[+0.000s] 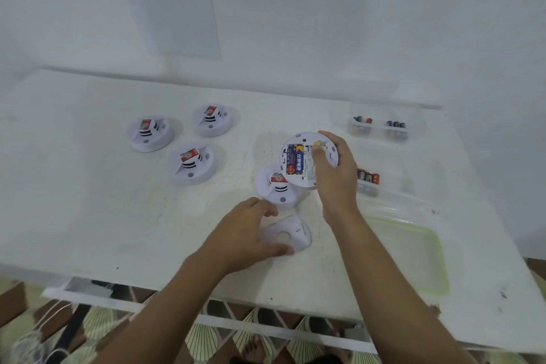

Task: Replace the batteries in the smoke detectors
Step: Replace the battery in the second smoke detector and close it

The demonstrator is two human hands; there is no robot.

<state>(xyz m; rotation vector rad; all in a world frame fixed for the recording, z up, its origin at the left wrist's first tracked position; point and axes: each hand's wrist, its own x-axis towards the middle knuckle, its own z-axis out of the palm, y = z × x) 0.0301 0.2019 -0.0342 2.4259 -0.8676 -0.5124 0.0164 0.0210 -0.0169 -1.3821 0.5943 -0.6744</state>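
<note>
- Our right hand (334,174) grasps an open detector (298,162), lifted off the table (88,216) with its back towards us.
- The grip sits on the detector's 3 to 5 o'clock side: the fingers wrap behind the rim and the thumb presses on the back face near a yellow part.
- Two batteries (295,161), one red and one blue, lie side by side in the bay at 9 o'clock from that thumb, apart from it.
- Our left hand (248,233) lies over the plate (292,233), which rests flat on the table at 6 o'clock from the held detector.
- The thumb touches the plate's near edge and the fingers curl at its far left edge. We cannot tell whether they clamp it or only rest there.
- A second detector (273,186) stands on the table just under the held one, at 7 o'clock.
- Three more detectors (192,162) stand grouped well apart at 9 o'clock.
- A clear box (381,127) of batteries stands at 2 o'clock, more cells (367,177) lie at 3 o'clock, and a green-rimmed lid (413,254) lies at 5 o'clock.
</note>
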